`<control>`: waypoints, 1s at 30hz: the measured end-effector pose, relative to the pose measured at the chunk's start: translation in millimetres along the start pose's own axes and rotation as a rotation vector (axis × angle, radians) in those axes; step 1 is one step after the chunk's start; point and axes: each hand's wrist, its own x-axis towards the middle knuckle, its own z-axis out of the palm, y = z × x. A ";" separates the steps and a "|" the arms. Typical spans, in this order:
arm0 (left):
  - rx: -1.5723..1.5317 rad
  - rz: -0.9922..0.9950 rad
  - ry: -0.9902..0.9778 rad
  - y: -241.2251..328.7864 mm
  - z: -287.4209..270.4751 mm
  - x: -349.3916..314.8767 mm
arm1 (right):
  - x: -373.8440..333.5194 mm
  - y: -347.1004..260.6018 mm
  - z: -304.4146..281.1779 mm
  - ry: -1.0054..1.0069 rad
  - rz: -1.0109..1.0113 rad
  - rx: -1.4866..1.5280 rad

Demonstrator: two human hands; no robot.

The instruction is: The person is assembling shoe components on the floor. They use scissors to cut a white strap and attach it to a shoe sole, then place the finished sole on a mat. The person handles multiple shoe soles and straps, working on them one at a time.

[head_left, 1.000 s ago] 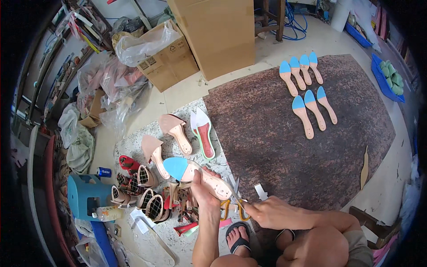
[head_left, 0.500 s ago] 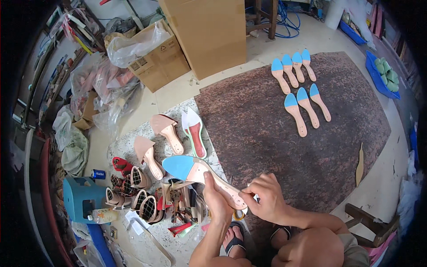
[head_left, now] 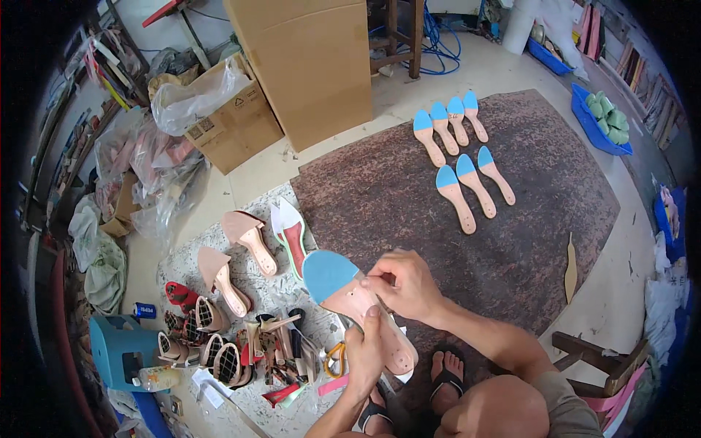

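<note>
A shoe insole (head_left: 330, 280) with a blue toe and a pale pink, hole-dotted heel part is held above the floor, its toe toward the far left. My left hand (head_left: 365, 356) is closed around its narrow middle, thumb on the upper face. At the right edge, near the border of blue and pink, my right hand (head_left: 407, 286) pinches with bent fingers. A whitish layer shows beneath the heel end. Behind the toe lies a white, green-edged shoe piece (head_left: 292, 237), beside two pink mule-like uppers on soles (head_left: 247, 237).
Several blue-toed insoles (head_left: 467, 186) lie in two rows on a dark brown mat (head_left: 526, 255). Shoe parts and heels (head_left: 274, 350) crowd the near left, beside scissors (head_left: 334, 359) and a blue stool (head_left: 117, 343). Cardboard boxes (head_left: 307, 80) stand behind; a wooden stool (head_left: 606, 365) is near right.
The insole has shifted right and turned more face-up. My right hand has gone from its heel end to the edge near the blue toe. The whole view has swung slightly right.
</note>
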 end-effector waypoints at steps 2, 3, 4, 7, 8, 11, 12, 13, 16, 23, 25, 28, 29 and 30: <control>-0.025 -0.018 0.008 2.8 0.5 -0.6 | 8.0 -9.8 -9.1 0.034 -0.196 -0.272; -0.030 -0.029 0.024 7.6 0.3 -2.4 | 9.4 -10.4 -8.1 0.068 -0.245 -0.259; -0.035 -0.043 0.038 10.3 0.4 -3.4 | 10.5 -10.8 -6.5 0.101 -0.292 -0.247; -0.157 -0.058 -0.060 4.6 2.1 -0.5 | 10.3 -4.5 -0.6 0.114 -0.214 -0.065; -0.219 -0.066 -0.071 4.0 3.4 -1.6 | 10.2 -1.9 2.0 0.101 -0.153 0.020; -0.382 -0.125 -0.061 1.0 3.0 -3.3 | 5.5 -1.5 1.8 -0.009 0.172 0.490; -0.425 -0.162 -0.035 0.5 1.7 -0.8 | 0.9 -0.2 -1.2 -0.013 0.218 0.579; -0.465 -0.196 -0.010 0.5 -0.4 1.6 | -8.8 3.3 -4.3 -0.072 0.229 0.548; -0.716 -0.111 0.086 -2.9 -2.2 6.2 | -50.7 5.0 -3.2 -0.306 0.175 0.310; -0.792 -0.127 -0.135 -24.0 -12.7 22.0 | -54.8 -10.0 -15.2 -0.271 0.101 0.137; -0.602 -0.189 -0.170 -29.8 -25.9 24.9 | -48.9 -5.4 -26.3 -0.126 -0.062 0.054; 0.045 0.056 0.097 -22.0 -33.3 6.5 | -39.0 -1.5 -42.9 -0.094 -0.301 -0.200; 0.407 0.396 0.211 -19.8 -34.3 2.2 | -38.6 -2.6 -44.6 -0.150 -0.332 -0.298; 0.622 0.695 0.303 -13.6 -32.5 0.3 | -38.0 -4.3 -44.8 -0.211 -0.362 -0.395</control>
